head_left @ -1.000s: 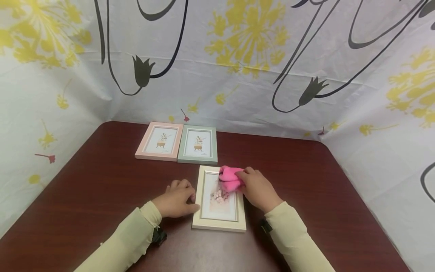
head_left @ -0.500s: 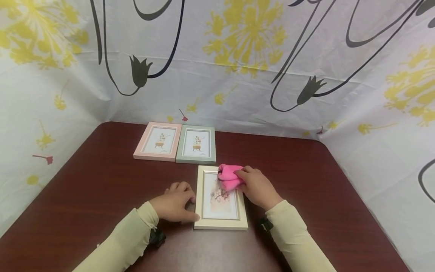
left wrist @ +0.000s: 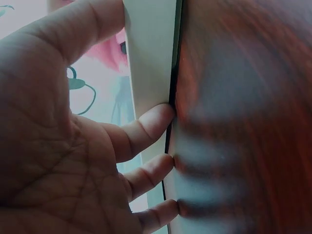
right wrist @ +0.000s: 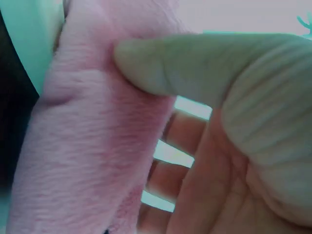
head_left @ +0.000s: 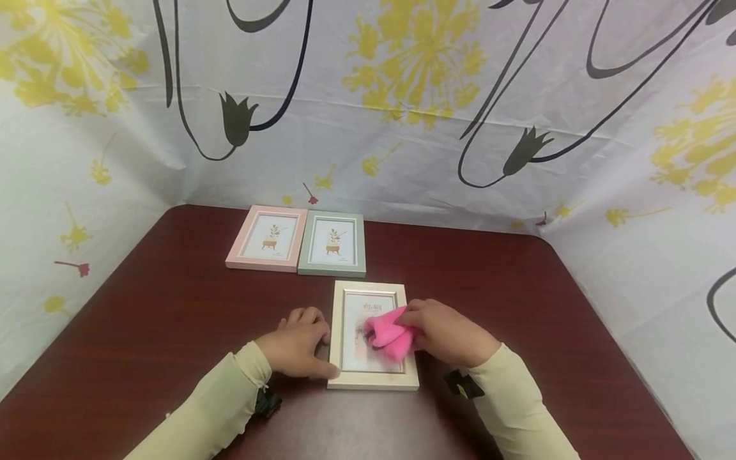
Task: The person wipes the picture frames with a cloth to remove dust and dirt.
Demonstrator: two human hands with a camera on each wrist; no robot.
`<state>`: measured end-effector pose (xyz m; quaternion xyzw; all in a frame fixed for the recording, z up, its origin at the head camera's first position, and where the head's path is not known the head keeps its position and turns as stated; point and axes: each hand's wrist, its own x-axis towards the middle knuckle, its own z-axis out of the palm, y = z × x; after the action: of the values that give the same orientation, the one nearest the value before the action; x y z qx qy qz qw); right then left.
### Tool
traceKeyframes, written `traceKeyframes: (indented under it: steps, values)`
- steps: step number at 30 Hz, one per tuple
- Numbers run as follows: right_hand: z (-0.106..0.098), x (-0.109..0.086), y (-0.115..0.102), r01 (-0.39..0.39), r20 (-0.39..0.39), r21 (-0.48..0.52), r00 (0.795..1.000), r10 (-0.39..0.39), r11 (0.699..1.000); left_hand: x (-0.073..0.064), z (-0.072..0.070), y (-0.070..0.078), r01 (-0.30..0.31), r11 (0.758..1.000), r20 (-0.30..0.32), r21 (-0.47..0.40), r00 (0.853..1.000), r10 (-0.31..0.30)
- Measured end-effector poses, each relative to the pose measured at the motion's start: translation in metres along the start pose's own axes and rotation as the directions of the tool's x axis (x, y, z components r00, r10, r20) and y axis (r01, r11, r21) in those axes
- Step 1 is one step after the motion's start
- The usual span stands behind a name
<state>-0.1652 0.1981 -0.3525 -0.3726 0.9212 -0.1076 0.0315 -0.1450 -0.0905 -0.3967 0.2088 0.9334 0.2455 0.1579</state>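
Observation:
A cream picture frame [head_left: 339,332] lies flat in the middle of the table, with upside-down lettering and a pale print behind its pane. My right hand [head_left: 451,332] pinches a folded pink cloth [head_left: 392,335] against the right half of the pane, covering part of the print. In the right wrist view the thumb presses into the plush cloth [right wrist: 87,146], the fingers behind it. My left hand [head_left: 296,345] rests at the frame's left side, thumb on the lower left corner. The left wrist view shows fingertips [left wrist: 158,117] against the frame's outer edge [left wrist: 151,58].
Beyond the cream frame, a pink picture frame [head_left: 232,255] and a green picture frame [head_left: 331,271] lie side by side, each with a potted-plant print. The dark red-brown table [head_left: 489,275] meets a white patterned sheet [head_left: 322,147] at the back and sides.
My right hand has drawn the pink cloth down the pane toward me, uncovering the lettering. Earlier, my left thumb slid toward the lower corner and the cream frame shifted slightly.

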Motion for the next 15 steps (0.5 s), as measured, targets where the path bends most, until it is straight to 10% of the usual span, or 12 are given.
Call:
traceKeyframes:
  steps: [10,15]
  values:
    - [0.001,0.019,0.016,-0.241,-0.321,-0.09,0.926,0.201,0.966,0.002,0.0,0.0,0.01,1.0,0.015,-0.015,1.0,-0.01]
    - [0.016,0.037,0.019,-0.293,-0.219,-0.121,0.94,0.263,0.948,0.001,-0.002,0.0,0.011,1.0,0.008,-0.018,1.0,-0.011]
